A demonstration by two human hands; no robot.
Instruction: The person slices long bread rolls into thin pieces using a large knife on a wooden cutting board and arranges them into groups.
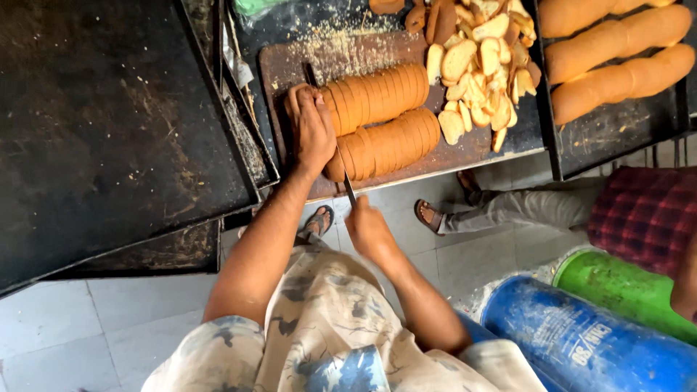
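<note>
1. The sliced loaves (385, 120) are golden-brown, their cut slices (475, 69) pale cream inside.
2. The cutting board (348, 54) is dark reddish-brown, dusted with yellowish crumbs.
3. The trays (102, 138) are black, rust-streaked.
4. The drums: one blue (581, 341), one green (624, 287).
5. The nearby person's cloth (646, 214) is red-and-dark check.
6. The floor tiles (65, 327) are pale grey.

— How does the left arm lie?
— Stretched forward, bare to the short sleeve, the left hand (312, 131) palm-down with fingers curled and pressing.
— And the right?
— Bent at the elbow and drawn in nearer the body. The right hand (368, 231) is closed in a tight grip, knuckles up.
</note>
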